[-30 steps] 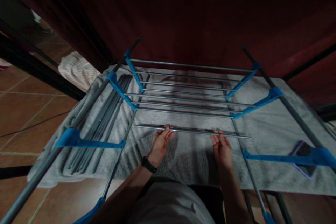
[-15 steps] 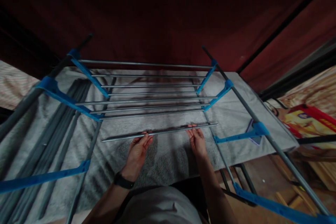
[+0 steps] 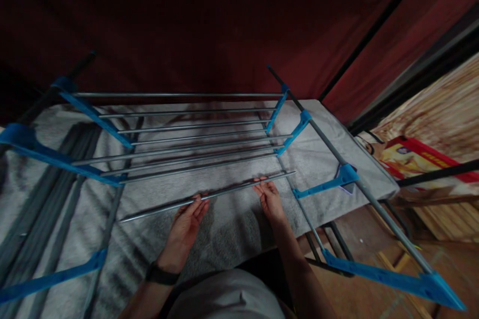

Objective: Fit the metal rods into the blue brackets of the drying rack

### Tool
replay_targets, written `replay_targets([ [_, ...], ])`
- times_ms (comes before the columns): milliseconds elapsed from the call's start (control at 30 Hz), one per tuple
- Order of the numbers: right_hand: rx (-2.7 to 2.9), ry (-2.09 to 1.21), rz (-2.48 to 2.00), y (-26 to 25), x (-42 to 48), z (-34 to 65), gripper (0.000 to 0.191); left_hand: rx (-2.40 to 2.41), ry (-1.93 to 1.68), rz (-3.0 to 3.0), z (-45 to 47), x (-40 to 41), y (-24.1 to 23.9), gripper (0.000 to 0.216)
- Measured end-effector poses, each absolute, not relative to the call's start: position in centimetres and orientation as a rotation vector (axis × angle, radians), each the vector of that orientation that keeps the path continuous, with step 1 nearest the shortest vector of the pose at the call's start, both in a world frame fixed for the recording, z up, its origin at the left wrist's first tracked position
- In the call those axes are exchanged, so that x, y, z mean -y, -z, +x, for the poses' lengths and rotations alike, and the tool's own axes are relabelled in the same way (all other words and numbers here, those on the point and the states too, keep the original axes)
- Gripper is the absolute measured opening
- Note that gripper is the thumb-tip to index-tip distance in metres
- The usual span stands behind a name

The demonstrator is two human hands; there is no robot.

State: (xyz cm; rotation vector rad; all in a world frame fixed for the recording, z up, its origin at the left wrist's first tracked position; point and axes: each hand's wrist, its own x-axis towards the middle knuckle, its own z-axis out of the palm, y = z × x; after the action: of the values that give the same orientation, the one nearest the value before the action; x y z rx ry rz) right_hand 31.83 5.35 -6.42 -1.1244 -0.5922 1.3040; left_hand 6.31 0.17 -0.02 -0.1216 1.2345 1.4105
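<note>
A thin grey metal rod (image 3: 224, 191) is held crosswise in front of me, its left end lower in view than its right. My left hand (image 3: 191, 214) pinches it left of its middle, and my right hand (image 3: 267, 197) grips it closer to the right end. Around my hands stands a drying rack frame of grey tubes (image 3: 329, 143) with blue plastic brackets (image 3: 320, 187). Several rods (image 3: 209, 148) span the brackets at the far side. The near blue brackets, left (image 3: 56, 276) and right (image 3: 392, 276), have no rods across them.
A bundle of grey tubes (image 3: 41, 209) lies at left on the grey blanket (image 3: 232, 239) covering the surface. A small dark-edged item (image 3: 350, 188) lies under the right bracket. Beyond the right edge is a red and yellow box (image 3: 419, 157). A dark red wall (image 3: 187, 25) rises behind.
The view has turned right, so the rack appears further left. The rod's left end has dipped nearer to me, tilting the rod more; both hands still hold it.
</note>
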Motion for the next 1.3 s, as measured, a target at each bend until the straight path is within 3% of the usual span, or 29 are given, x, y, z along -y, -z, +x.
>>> replay_targets([
  [533,0.554,-1.313,-1.13,5.7,-5.6,32.0,0.03,-1.229,-1.334,-0.134,8.3,-0.4,0.0,0.027],
  [767,0.497,-1.27,-1.154,5.5,-5.4,33.4,0.041,-1.233,-1.34,-0.136,8.3,-0.6,0.2,0.025],
  [1100,0.51,-1.289,-1.192,5.4,-4.6,33.4,0.037,-1.183,-1.274,-0.147,9.1,-0.8,-0.4,0.026],
  [1300,0.519,-1.159,-1.272,5.3,-2.8,35.5,0.048,-1.185,-1.276,-0.131,9.2,-0.8,-0.1,0.028],
])
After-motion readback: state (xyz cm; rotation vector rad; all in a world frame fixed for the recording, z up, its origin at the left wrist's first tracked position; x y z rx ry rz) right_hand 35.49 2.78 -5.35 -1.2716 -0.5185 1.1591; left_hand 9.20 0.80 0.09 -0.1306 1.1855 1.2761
